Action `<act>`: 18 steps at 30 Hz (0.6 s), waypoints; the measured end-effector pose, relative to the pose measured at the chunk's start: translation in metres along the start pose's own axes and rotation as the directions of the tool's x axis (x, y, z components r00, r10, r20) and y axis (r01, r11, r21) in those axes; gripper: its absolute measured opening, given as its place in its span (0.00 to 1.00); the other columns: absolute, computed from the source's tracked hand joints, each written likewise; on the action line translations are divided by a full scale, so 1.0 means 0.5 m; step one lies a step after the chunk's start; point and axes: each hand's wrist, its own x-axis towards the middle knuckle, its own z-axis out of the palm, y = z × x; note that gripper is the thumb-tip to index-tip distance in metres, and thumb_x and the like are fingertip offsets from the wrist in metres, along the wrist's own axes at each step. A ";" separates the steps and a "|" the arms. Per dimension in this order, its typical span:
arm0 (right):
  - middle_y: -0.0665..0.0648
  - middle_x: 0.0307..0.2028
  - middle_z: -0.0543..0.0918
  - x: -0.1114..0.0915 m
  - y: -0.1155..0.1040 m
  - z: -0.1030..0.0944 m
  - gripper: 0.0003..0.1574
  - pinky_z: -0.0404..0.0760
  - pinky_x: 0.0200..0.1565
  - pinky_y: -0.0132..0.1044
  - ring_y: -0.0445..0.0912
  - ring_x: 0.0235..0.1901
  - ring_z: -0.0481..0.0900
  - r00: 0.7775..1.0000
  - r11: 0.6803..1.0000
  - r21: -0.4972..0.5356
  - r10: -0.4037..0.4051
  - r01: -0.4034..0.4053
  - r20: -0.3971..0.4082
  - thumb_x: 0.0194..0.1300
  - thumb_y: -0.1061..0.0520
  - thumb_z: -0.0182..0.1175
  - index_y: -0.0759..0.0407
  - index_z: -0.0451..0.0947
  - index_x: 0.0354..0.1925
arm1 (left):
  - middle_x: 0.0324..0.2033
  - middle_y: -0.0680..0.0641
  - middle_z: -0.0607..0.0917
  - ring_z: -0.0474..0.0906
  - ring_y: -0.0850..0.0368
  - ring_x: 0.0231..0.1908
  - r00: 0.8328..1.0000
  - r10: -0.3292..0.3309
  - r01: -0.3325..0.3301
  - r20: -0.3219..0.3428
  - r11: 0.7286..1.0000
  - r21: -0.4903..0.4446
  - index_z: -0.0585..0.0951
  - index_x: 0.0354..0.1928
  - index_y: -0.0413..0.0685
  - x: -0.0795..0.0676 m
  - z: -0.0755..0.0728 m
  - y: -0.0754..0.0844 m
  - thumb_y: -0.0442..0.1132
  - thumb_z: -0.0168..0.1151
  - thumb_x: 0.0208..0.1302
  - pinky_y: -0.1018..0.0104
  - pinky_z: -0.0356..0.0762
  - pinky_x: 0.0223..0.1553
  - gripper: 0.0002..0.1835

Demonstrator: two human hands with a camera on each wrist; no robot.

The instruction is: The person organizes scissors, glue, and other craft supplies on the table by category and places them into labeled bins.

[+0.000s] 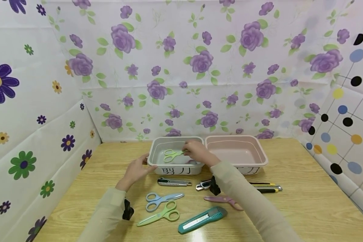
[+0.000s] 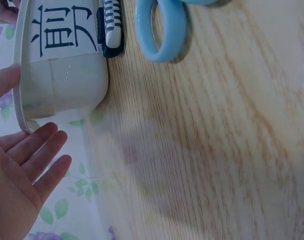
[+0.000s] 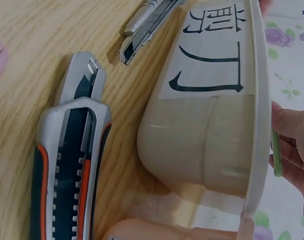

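My right hand (image 1: 198, 152) reaches over the grey bin (image 1: 176, 165) and pinches a pair of green scissors (image 1: 170, 155), their loops pointing left. A bit of green (image 3: 277, 155) shows at the fingers in the right wrist view. At the bin's front left corner is my left hand (image 1: 136, 171), thumb at the rim and fingers fairly straight along the side, as the left wrist view shows. A purple-handled item (image 1: 192, 162) lies inside the bin, partly hidden by its front wall. The bin carries a label with black characters (image 3: 207, 55).
A pink bin (image 1: 236, 151) adjoins on the right. In front lie a black-and-silver cutter (image 1: 173, 182), blue scissors (image 1: 163, 200), green scissors (image 1: 158, 214), a teal cutter (image 1: 202, 220), pink scissors (image 1: 225, 200), a grey-and-orange cutter (image 3: 74, 150) and yellow-black cutters (image 1: 266, 187) beside the right sleeve.
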 end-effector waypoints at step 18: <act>0.60 0.46 0.77 0.002 -0.020 0.006 0.21 0.73 0.49 0.41 0.51 0.46 0.75 0.996 0.995 0.088 0.046 -0.052 0.072 0.60 0.53 0.59 0.66 0.76 0.48 | 0.43 0.38 0.81 0.78 0.45 0.43 1.000 -0.007 0.007 -0.001 1.000 0.016 0.66 0.61 0.33 0.001 0.003 -0.002 0.52 0.62 0.55 0.46 0.71 0.46 0.38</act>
